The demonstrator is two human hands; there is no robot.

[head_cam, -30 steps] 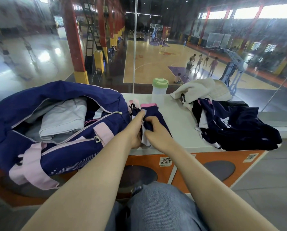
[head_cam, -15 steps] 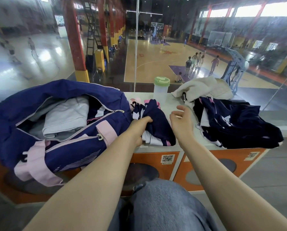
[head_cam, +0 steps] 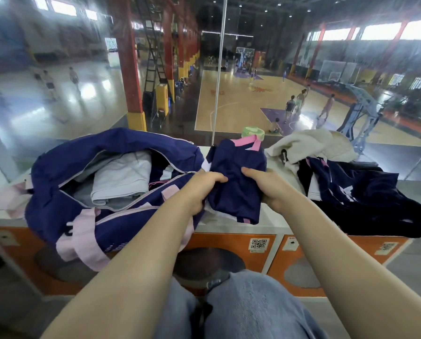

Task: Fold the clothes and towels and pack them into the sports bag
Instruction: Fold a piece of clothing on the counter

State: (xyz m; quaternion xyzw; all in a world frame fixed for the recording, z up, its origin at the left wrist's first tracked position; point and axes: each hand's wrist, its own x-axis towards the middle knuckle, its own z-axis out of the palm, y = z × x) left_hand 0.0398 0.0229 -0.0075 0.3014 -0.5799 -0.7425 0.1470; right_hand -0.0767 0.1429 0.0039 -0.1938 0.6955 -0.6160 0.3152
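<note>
Shirt [head_cam: 237, 182]: lifted since earlier, right hand [head_cam: 268, 185] regripped; left hand [head_cam: 199, 187] clasps too; long axis upright, pink collar above grip.

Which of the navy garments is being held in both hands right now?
The folded navy garment with the pink collar, beside the bag; the other navy garment lies loose at right, untouched.

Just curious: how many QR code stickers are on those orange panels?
3: one below the held navy garment, one far right, one blurry far left. Others may be hidden.
</note>
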